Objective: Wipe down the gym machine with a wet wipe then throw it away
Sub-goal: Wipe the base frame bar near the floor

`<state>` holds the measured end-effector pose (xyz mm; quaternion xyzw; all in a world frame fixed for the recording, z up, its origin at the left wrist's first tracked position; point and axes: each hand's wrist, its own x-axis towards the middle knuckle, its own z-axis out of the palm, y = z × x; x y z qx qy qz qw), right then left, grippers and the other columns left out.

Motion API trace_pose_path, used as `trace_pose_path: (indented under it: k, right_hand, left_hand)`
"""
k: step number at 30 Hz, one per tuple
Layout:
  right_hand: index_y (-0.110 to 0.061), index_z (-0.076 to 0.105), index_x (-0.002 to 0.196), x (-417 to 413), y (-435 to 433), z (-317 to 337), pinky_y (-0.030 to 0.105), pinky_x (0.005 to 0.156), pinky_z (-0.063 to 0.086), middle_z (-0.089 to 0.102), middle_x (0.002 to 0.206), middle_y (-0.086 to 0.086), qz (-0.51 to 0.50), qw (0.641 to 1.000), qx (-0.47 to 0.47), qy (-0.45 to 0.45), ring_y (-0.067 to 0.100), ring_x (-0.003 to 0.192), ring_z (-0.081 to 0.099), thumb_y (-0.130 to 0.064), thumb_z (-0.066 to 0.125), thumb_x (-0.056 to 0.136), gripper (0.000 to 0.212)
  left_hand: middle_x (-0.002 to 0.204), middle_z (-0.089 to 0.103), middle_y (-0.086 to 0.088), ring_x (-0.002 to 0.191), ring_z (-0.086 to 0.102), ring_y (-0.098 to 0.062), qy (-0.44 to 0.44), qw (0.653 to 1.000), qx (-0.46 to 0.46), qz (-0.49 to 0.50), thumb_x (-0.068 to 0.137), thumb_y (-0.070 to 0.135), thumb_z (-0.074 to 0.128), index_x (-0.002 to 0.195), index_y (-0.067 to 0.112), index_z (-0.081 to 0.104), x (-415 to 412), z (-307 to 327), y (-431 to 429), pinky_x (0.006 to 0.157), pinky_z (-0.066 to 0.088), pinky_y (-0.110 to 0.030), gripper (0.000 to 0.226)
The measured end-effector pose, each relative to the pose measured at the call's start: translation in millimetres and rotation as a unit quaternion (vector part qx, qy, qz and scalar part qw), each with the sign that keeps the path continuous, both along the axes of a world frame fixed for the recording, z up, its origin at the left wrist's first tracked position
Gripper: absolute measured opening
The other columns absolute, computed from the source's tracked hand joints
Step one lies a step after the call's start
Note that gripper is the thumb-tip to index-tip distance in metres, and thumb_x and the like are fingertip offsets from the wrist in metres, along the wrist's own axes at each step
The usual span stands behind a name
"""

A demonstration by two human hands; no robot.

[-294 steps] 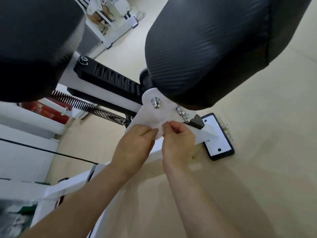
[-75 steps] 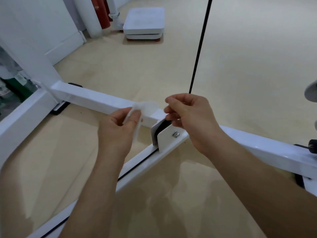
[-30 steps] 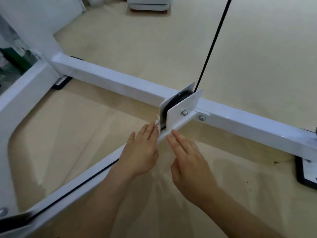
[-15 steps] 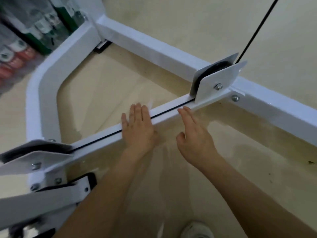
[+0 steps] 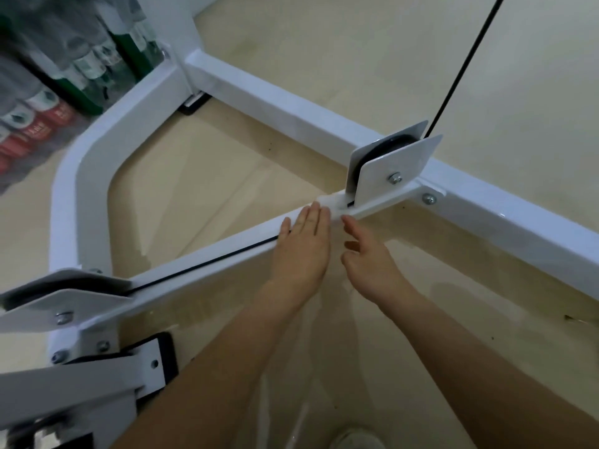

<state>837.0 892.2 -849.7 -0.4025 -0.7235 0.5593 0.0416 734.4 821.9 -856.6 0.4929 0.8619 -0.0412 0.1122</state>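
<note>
Two bare hands are working low on a white gym machine frame (image 5: 259,102) spreading across a beige floor (image 5: 518,92). L hand (image 5: 303,244) is pressing flat, fingers extended, on the cable rail (image 5: 201,265) w/ a wet wipe (image 5: 325,199) peeking out at its 12 o'clock. R hand (image 5: 368,254), at 3 o'clock, is hovering w/ fingers loose, holding nothing. Pulley bracket (image 5: 393,171) is sitting at 1 o'clock.

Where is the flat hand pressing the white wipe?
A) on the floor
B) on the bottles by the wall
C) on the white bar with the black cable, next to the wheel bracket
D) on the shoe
C: the left hand lies flat on the white bar, with the wipe peeking out at its fingertips just short of the pulley bracket.
</note>
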Motion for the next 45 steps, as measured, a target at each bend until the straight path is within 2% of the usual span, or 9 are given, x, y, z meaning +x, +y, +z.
trace_pose_path:
  k: [8, 12, 16, 23, 28, 33, 36, 41, 45]
  right_hand:
    - [-0.008, 0.032, 0.149, -23.0, -15.0, -1.7, 0.034, 0.109, 0.028, 0.038, 0.141, 0.016, 0.136, 0.955, 0.249, -0.082, 0.033, 0.128, 0.036, -0.022, 0.03, 0.081, 0.07]
    - [-0.003, 0.034, 0.146, -24.9, -4.1, 1.1, 0.036, 0.114, 0.021, 0.035, 0.145, 0.019, 0.134, 0.938, 0.301, -0.107, 0.033, 0.135, 0.03, -0.038, 0.019, 0.076, 0.08]
    - [-0.018, 0.022, 0.154, -8.4, 3.7, -4.1, 0.023, 0.102, 0.031, 0.032, 0.143, 0.012, 0.038, 0.982, 0.183, -0.01, 0.024, 0.124, 0.045, -0.009, 0.039, 0.093, 0.065]
    - [0.002, 0.054, 0.131, -14.9, -8.8, -7.6, 0.047, 0.094, 0.049, 0.055, 0.123, 0.026, 0.092, 0.93, 0.353, -0.044, 0.038, 0.114, 0.05, -0.023, 0.025, 0.079, 0.065]
    - [-0.012, 0.022, 0.154, -39.9, -56.1, -13.7, 0.044, 0.112, 0.03, 0.014, 0.163, 0.004, 0.297, 0.885, 0.345, -0.099, 0.021, 0.15, 0.01, -0.034, -0.002, 0.076, 0.085]
    - [-0.013, 0.071, 0.11, -43.2, -35.5, -24.9, 0.037, 0.098, 0.045, 0.067, 0.12, 0.005, 0.174, 0.918, 0.357, -0.016, 0.025, 0.115, 0.059, -0.026, 0.037, 0.092, 0.041]
    - [-0.011, 0.071, 0.084, -45.0, -12.5, -11.8, 0.025, 0.076, 0.043, 0.07, 0.091, 0.0, 0.11, 0.944, 0.311, 0.015, 0.02, 0.085, 0.063, -0.014, 0.061, 0.091, 0.012]
    - [-0.01, 0.062, 0.082, -48.3, -13.0, 10.4, 0.024, 0.071, 0.052, 0.071, 0.085, 0.003, -0.095, 0.981, -0.129, 0.11, 0.01, 0.081, 0.068, -0.012, 0.059, 0.093, 0.011]
    - [-0.009, 0.056, 0.086, -40.0, -12.2, 31.1, 0.029, 0.068, 0.048, 0.067, 0.083, 0.01, -0.109, 0.946, -0.242, 0.186, 0.014, 0.074, 0.065, -0.008, 0.055, 0.097, 0.011]
  left_hand:
    - [0.149, 0.045, -0.004, 0.132, 0.046, -0.029, 0.052, 0.994, 0.091, 0.013, 0.096, 0.018, 0.048, 0.142, 0.016, 0.046, -47.4, -6.7, -58.4, 0.097, 0.039, -0.042, 0.046]
    - [0.163, -0.009, -0.002, 0.15, -0.005, -0.018, 0.051, 0.999, 0.009, -0.005, 0.102, 0.035, 0.03, 0.154, 0.015, -0.007, -13.2, -18.4, -21.2, 0.117, -0.006, -0.048, 0.067]
    - [0.159, -0.023, -0.012, 0.147, -0.019, -0.026, 0.076, 0.997, 0.01, -0.032, 0.097, 0.039, 0.037, 0.15, 0.009, -0.019, 15.5, -30.9, 26.7, 0.111, -0.02, -0.05, 0.083]
    - [0.158, 0.026, -0.008, 0.146, 0.025, -0.023, 0.124, 0.988, 0.089, -0.024, 0.088, 0.028, 0.034, 0.152, 0.011, 0.02, -1.5, -46.0, -21.7, 0.116, 0.012, -0.052, 0.068]
    - [0.159, 0.02, -0.012, 0.147, 0.018, -0.027, 0.115, 0.99, 0.071, 0.05, 0.086, 0.022, 0.05, 0.153, 0.009, 0.012, -17.5, -47.9, -100.7, 0.117, 0.012, -0.053, 0.078]
    - [0.147, 0.044, -0.014, 0.138, 0.04, -0.031, 0.014, 0.982, 0.177, 0.072, 0.088, 0.028, 0.037, 0.14, 0.005, 0.047, -6.1, -36.4, -73.1, 0.111, 0.027, -0.052, 0.058]
    - [0.131, 0.061, -0.007, 0.126, 0.052, -0.022, -0.122, 0.932, 0.305, 0.157, 0.095, 0.024, 0.048, 0.122, 0.009, 0.066, -16.2, -23.4, -68.1, 0.11, 0.033, -0.032, 0.036]
    - [0.086, 0.072, 0.018, 0.088, 0.067, -0.002, -0.278, 0.796, 0.412, 0.346, 0.081, 0.01, 0.074, 0.084, 0.026, 0.076, -28.8, 7.8, -66.1, 0.082, 0.049, -0.015, 0.017]
    - [0.095, 0.072, 0.001, 0.091, 0.068, -0.012, -0.566, 0.608, 0.433, 0.35, 0.081, 0.014, 0.075, 0.119, 0.017, 0.063, -27.9, 25.5, -60.5, 0.079, 0.054, -0.028, 0.04]
